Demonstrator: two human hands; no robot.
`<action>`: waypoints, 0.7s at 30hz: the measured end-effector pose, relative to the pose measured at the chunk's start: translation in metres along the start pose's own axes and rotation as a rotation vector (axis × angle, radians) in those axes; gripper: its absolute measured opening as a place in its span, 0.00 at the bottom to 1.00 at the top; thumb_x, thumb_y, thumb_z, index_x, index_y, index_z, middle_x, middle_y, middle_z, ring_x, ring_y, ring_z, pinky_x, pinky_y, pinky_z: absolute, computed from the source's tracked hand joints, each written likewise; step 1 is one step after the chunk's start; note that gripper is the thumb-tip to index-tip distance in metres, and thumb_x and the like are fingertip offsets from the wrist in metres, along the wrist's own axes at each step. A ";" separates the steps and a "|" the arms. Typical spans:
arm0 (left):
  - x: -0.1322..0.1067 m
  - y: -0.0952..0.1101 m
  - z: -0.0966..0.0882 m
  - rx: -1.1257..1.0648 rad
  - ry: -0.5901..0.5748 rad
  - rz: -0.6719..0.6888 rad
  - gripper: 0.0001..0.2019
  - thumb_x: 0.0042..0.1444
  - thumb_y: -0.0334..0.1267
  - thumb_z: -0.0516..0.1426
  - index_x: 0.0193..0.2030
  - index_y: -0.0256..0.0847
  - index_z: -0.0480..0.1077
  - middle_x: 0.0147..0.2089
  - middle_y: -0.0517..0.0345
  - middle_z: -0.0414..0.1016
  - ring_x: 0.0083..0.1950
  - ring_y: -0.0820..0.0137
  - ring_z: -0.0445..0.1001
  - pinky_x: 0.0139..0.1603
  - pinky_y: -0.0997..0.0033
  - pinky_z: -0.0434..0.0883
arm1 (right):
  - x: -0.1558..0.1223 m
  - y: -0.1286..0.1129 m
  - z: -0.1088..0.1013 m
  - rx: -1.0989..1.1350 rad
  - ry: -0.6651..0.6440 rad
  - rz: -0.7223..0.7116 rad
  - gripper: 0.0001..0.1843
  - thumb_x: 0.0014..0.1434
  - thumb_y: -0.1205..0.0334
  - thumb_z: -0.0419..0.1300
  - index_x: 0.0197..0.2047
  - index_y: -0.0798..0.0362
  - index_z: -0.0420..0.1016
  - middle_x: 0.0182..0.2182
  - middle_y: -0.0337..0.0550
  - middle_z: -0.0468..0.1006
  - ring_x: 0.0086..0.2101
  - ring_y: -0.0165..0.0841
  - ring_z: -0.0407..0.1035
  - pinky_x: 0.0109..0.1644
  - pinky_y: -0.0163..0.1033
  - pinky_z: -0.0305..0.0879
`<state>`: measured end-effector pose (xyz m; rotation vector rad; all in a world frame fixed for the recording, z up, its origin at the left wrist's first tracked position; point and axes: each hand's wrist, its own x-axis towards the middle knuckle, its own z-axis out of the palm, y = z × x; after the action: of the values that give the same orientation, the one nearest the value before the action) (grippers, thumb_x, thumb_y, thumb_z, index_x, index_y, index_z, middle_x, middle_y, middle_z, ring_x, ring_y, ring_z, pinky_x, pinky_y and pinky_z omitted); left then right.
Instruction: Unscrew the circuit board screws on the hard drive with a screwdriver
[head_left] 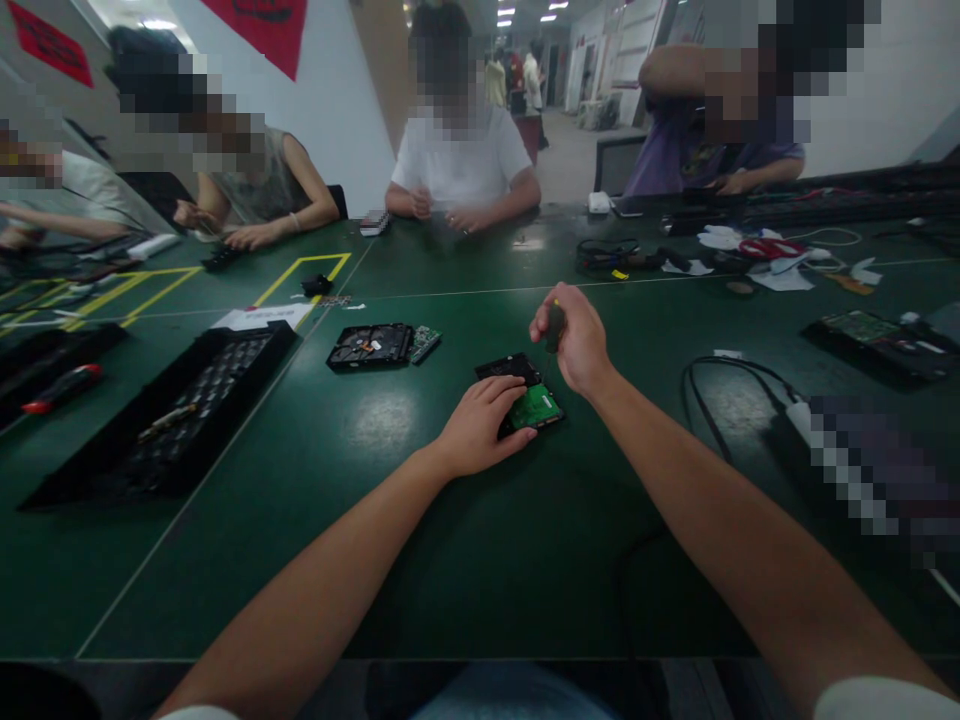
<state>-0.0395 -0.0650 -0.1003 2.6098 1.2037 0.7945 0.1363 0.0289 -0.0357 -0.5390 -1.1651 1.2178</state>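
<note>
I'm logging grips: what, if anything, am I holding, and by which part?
Right hand: a screwdriver, by its handle. Left hand: laid over a hard drive, thumb by its near edge.

"What is the left hand [476,428] doing?"
"It is resting over a drive [541,405], its fingers lying across the top."
"And the right hand [581,345]?"
"It is gripping a screwdriver [555,328], which is standing roughly upright over the drive; its tip is too small to make out."
"What is lying farther left on the table [300,580]?"
"A second drive [367,347] is lying just beside a circuit board [427,343], and a black tray [225,405] is sitting beyond them."
</note>
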 end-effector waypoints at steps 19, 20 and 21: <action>0.000 0.000 0.000 0.000 -0.007 0.000 0.30 0.66 0.52 0.61 0.70 0.41 0.65 0.71 0.43 0.70 0.72 0.51 0.68 0.73 0.42 0.66 | 0.000 -0.003 0.000 -0.021 0.024 0.024 0.23 0.64 0.35 0.64 0.36 0.47 0.73 0.25 0.34 0.73 0.26 0.30 0.71 0.32 0.36 0.69; 0.000 0.000 0.000 0.001 -0.008 -0.002 0.30 0.66 0.52 0.61 0.70 0.41 0.65 0.71 0.42 0.70 0.72 0.51 0.68 0.73 0.43 0.66 | 0.000 -0.002 0.000 0.000 0.022 0.021 0.23 0.64 0.35 0.63 0.36 0.47 0.72 0.25 0.33 0.72 0.25 0.30 0.71 0.31 0.36 0.69; 0.000 0.000 0.000 0.002 -0.009 -0.002 0.30 0.66 0.52 0.62 0.70 0.41 0.65 0.71 0.42 0.70 0.72 0.51 0.68 0.73 0.43 0.66 | 0.000 -0.002 0.000 0.016 0.015 0.016 0.23 0.65 0.35 0.62 0.35 0.47 0.71 0.24 0.33 0.72 0.25 0.30 0.70 0.31 0.36 0.69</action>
<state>-0.0398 -0.0648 -0.1000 2.6105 1.2051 0.7812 0.1371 0.0277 -0.0337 -0.5454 -1.1392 1.2336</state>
